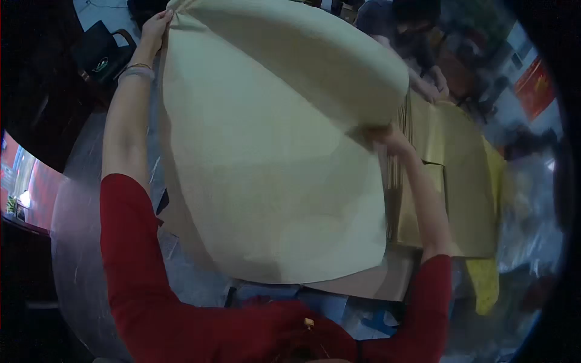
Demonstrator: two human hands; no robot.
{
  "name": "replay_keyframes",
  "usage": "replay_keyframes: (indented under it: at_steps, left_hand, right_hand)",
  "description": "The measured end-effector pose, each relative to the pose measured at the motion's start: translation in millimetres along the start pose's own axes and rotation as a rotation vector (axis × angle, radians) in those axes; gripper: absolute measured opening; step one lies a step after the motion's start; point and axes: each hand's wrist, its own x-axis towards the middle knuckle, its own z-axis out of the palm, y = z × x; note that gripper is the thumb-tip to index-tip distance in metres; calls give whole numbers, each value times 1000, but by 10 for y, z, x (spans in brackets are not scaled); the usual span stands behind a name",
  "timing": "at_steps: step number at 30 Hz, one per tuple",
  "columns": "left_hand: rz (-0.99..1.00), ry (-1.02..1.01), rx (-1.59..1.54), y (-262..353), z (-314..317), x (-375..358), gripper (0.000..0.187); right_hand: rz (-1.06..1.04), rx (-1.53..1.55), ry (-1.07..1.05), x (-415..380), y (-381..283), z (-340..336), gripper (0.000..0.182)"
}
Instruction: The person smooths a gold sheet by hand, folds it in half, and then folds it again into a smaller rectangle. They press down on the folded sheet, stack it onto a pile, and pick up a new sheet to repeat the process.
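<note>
A large sheet of tan kraft paper (272,169) fills the middle of the view, its upper part curling over to the right. At its top left corner, my left hand (158,28) is closed, pinching the gathered edge. My right hand (392,140) is closed on the sheet's right side, below the curled part; its fingertips are partly hidden by the paper. Underneath, the edge of another brown sheet (372,283) sticks out at the bottom right.
To the right lies a stack of folded brown sheets (469,187), with a yellow piece (484,287) beside it. Another person's hands (437,86) are behind that stack. A dark chair (100,51) stands at the upper left, and a grey tabletop (85,224) extends along the left.
</note>
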Motion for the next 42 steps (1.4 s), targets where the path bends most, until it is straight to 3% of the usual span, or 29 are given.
replay_keyframes:
  at_steps: [1,3,5,7,9,10,13,14,17,20,22,26,28,30,31,35,37,39,41,42]
  left_hand:
    - [-95,48,97,-41,100,-100,36]
    - [-214,129,170,-131,293,-343,34]
    - [-258,125,207,-408,26,-329,32]
    - [-333,111,222,-537,-199,-279,31]
    - [-378,134,214,-595,-314,-308,31]
    - [-395,165,229,-666,-478,-243,31]
    - [-458,91,206,-933,-668,-163,43]
    - [-460,88,211,-975,-707,-113,43]
    - [-804,225,150,-1103,-826,16,32]
    - [-946,-7,-187,-1460,-834,232,37]
    - [-651,-52,-2,-1341,-645,189,41]
    - [-461,-80,-178,-1140,-367,178,38]
    - [-270,-320,-224,-1307,-418,364,33]
    - [-270,-292,-222,-1529,-575,494,31]
    - [-270,-293,-228,-1244,-628,40,28]
    - [-137,-418,-205,-1315,-615,-147,23]
    - [-88,-519,-84,-1625,-843,-220,21]
    - [-76,-402,-27,-1801,-1015,-164,22]
    - [-40,-224,74,-1795,-971,-64,25]
    - [4,-185,104,-1823,-954,0,26]
  right_hand:
    - [-67,-23,-82,133,47,-8,38]
    - [30,-176,-173,494,137,-112,46]
    - [-77,338,-297,568,-15,81,56]
    - [58,389,-273,778,-273,300,63]
    - [-11,649,-86,1026,-352,492,50]
    - [10,658,-91,1207,-455,670,50]
    - [117,667,-24,1619,-438,859,26]
    - [120,672,-23,1763,-401,887,26]
    - [-142,663,-43,2116,-300,770,37]
    - [-124,537,36,2192,-660,473,43]
    - [-158,512,-3,2484,-543,167,45]
    - [-234,403,31,2635,-548,-209,51]
    - [-236,356,71,2525,-726,-176,48]
    - [-166,224,-27,2550,-436,-435,44]
    - [-133,116,-52,2389,-292,-617,42]
    - [-235,69,3,2208,-278,-421,38]
    - [-84,-203,25,2450,-73,-129,35]
    - [-51,-198,97,2727,234,6,37]
    - [-307,-118,224,2823,228,-2,38]
    - [-316,-201,351,2835,149,157,36]
